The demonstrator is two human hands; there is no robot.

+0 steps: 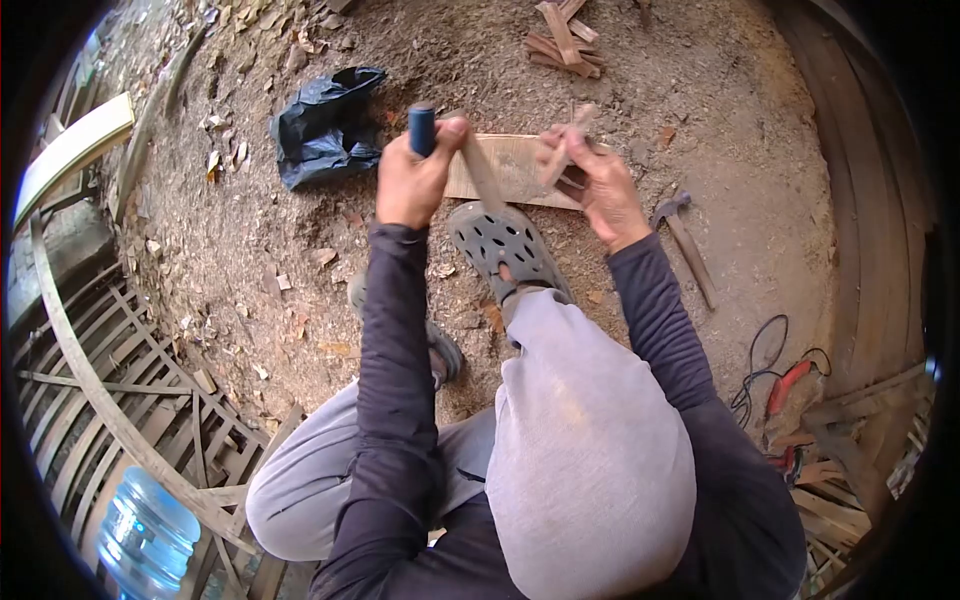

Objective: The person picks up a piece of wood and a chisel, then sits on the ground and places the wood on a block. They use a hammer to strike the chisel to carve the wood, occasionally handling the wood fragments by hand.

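My left hand (415, 180) is closed around a blue cylindrical handle (422, 132), whose other end is hidden in the fist. From the thumb side of that hand a long thin flat strip (482, 175) slants down toward my shoe; whether it belongs to the handle cannot be made out. In my right hand (605, 195) a short narrow piece of wood (566, 150) is pinched between thumb and fingers, slightly blurred. Beneath both hands a pale wooden board (520, 165) lies on the ground, just beyond my grey clog (508, 245).
A claw hammer (690, 245) lies right of my right hand. A black plastic bag (325, 130) sits at left, split wood (565, 45) farther out. A red tool with a cord (790, 385) is at lower right. Slatted wooden framework (110, 400) and a water bottle (148, 530) are at left.
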